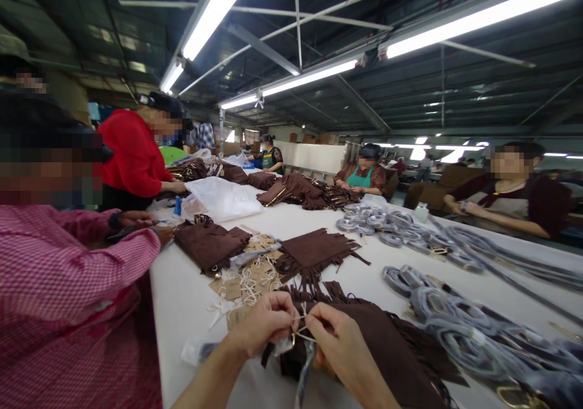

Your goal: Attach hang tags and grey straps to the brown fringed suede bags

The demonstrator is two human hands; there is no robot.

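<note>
Bare left hand [273,321] and bare right hand [339,339] pinch thin white string [303,316] over a flat dark brown fringed suede-like piece [387,345]

With the joined hands as the dial's centre and twelve straight ahead, the piece lies on the white tabletop [180,318], partly beneath the right hand and spreading towards four o'clock. Each hand is nearly closed, thumb against curled fingertips, gripping string; a small gold metal clasp [294,338] sits just beneath them. Whether either hand also holds the clasp, I cannot tell.

By its look, the piece should be light, limp and not fragile, with a slightly grippy nap. Its flat panel or the clasp seems the surest hold; the loose fringe would swing and tangle. The string looks fine and slack, best taken near its ends.

The piece's long axis runs roughly from ten to four o'clock, with fringe along the far side, some strips pointing towards twelve.

Tan card tags with white strings [257,269] lie at eleven o'clock, a second brown fringed piece [314,251] at twelve, coiled grey straps [478,336] at three, and a co-worker's red-and-white checked sleeve [122,260] at ten.
</note>
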